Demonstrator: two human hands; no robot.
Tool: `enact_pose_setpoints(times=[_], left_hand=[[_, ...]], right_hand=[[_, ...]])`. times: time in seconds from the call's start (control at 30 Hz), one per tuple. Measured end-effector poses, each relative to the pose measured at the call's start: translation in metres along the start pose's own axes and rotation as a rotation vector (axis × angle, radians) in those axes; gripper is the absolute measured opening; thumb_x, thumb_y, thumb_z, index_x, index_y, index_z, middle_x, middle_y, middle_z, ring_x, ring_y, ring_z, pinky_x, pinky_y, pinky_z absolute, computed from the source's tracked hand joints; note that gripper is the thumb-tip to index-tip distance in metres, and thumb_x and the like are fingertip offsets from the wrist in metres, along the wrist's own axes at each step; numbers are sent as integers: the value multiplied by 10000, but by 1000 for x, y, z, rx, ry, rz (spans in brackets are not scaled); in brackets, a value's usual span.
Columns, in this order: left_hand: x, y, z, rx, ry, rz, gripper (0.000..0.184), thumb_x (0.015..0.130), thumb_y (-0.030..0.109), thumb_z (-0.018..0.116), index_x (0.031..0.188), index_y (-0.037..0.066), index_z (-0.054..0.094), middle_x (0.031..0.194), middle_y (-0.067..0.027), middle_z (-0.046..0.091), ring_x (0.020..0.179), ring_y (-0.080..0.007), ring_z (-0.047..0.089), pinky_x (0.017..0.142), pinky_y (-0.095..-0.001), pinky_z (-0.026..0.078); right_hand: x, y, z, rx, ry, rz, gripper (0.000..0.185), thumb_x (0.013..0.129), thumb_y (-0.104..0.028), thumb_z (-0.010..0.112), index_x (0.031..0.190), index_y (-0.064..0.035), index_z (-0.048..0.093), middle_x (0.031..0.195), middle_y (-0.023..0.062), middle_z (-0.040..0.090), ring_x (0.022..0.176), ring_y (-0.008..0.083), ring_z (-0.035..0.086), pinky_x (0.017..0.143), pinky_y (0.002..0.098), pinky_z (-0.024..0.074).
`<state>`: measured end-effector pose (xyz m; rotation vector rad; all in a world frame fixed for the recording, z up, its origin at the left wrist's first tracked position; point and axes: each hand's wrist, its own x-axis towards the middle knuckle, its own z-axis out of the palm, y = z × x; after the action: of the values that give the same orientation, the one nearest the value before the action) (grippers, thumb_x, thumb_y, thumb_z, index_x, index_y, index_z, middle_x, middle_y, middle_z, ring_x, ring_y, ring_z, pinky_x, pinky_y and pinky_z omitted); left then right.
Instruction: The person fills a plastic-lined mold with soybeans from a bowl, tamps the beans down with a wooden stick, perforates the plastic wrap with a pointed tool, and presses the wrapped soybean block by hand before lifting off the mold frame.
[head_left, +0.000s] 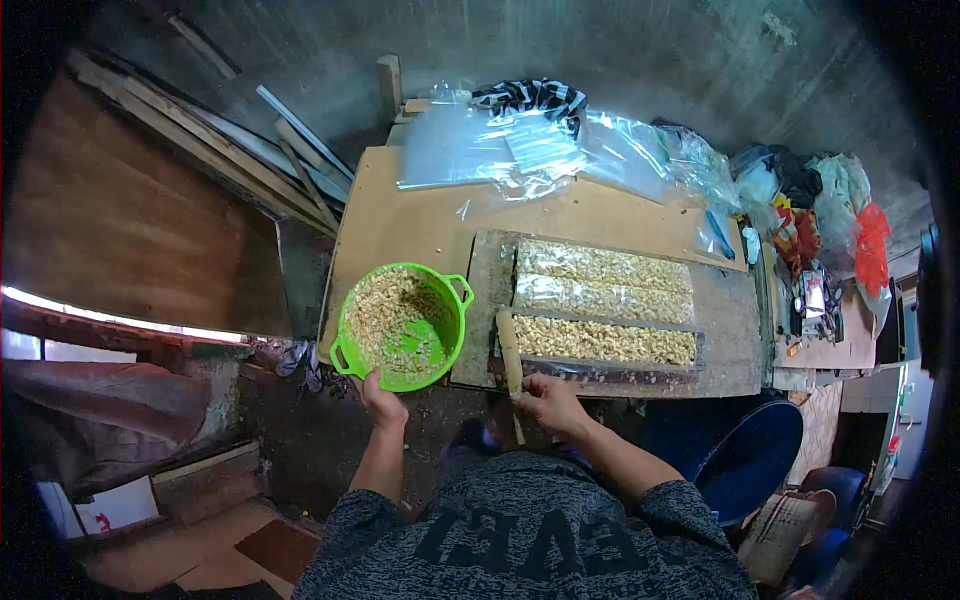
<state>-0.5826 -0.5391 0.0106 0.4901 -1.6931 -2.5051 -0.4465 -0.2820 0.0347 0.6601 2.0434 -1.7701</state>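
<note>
In the head view, the left hand point(384, 402), left of the lower centre, grips the bowl point(452, 335) by its lower rim beside a handle; its thumb shows, but the other fingers are hidden, so I cannot tell how they lie. The bowl is tilted, with grains point(372, 318) heaped towards its left side. Right of it, the right hand point(550, 406) pinches the strip point(509, 352) between thumb and fingers. Mid-frame, packed grains lie in bands on the board point(492, 262), partly under shiny film point(600, 285).
</note>
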Motion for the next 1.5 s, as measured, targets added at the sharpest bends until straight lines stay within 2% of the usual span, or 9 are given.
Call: enact_pose_setpoints(times=[0.3, 0.5, 0.7, 0.8, 0.93, 1.07, 1.33, 1.4, 1.5], left_hand=[[-3, 16, -2, 96, -2, -83, 675, 942, 177, 483, 1554, 65, 221, 1517, -159, 394, 1347, -296, 440, 1136, -422, 328], [1, 8, -10, 103, -21, -138, 652, 991, 245, 467, 1555, 47, 207, 1524, -165, 377, 1348, -295, 430, 1144, -417, 313], [-11, 11, -22, 202, -216, 30, 731, 1041, 424, 378, 1590, 68, 54, 1606, -167, 228, 1469, -309, 270, 1190, -438, 227], [-30, 22, -25, 259, -191, -31, 732, 1042, 440, 355, 1597, 95, 25, 1610, -155, 225, 1474, -313, 261, 1194, -453, 203], [-47, 15, -37, 378, -184, 20, 708, 1041, 464, 335, 1597, 109, 77, 1608, -144, 231, 1476, -305, 262, 1193, -462, 198], [-57, 2, -49, 410, -240, 48, 635, 1061, 409, 328, 1573, 68, 170, 1585, -152, 278, 1459, -294, 295, 1183, -432, 231], [-59, -49, -117, 766, -279, 335, 584, 1078, 361, 356, 1520, -16, 294, 1528, -188, 349, 1421, -325, 338, 1170, -400, 269], [-79, -39, -111, 868, -34, -74, 610, 1068, 397, 378, 1506, -25, 318, 1516, -225, 354, 1403, -371, 348, 1153, -422, 290], [-79, -74, -163, 936, 39, -207, 638, 1054, 428, 388, 1499, -25, 324, 1498, -269, 361, 1374, -423, 364, 1125, -462, 315]], right_hand=[[-50, -1, -35, 119, 266, 159, 231, 910, -192, 677, 986, 25, 657, 784, 99, 673, 687, 154, 614, 645, 329, 499], [-33, 6, -23, -78, 142, -7, 305, 895, -257, 712, 999, 26, 671, 820, 144, 683, 748, 225, 640, 685, 391, 507], [-37, -1, -30, -1, 230, 9, 286, 899, -241, 711, 968, 29, 647, 788, 125, 660, 736, 189, 625, 677, 372, 500], [-59, 13, -57, 103, 313, 151, 246, 907, -197, 680, 986, 33, 643, 738, 92, 649, 627, 158, 610, 564, 339, 492], [-70, 24, -65, 263, 361, 132, 226, 903, -191, 693, 993, 13, 655, 720, 78, 644, 540, 134, 601, 474, 305, 458], [-59, 11, -56, 48, 247, 71, 304, 899, -248, 715, 1052, 10, 666, 835, 113, 686, 780, 195, 657, 707, 362, 517], [-61, 27, -72, 81, 326, 139, 317, 871, -248, 733, 1018, 22, 658, 834, 123, 685, 748, 197, 650, 679, 356, 513], [-73, 53, -84, 142, 411, 152, 324, 871, -260, 731, 1017, 19, 655, 803, 119, 682, 728, 195, 654, 670, 354, 517], [-100, 21, -106, 81, 392, 269, 337, 874, -282, 728, 1028, 10, 667, 782, 118, 679, 727, 197, 666, 666, 357, 521]])
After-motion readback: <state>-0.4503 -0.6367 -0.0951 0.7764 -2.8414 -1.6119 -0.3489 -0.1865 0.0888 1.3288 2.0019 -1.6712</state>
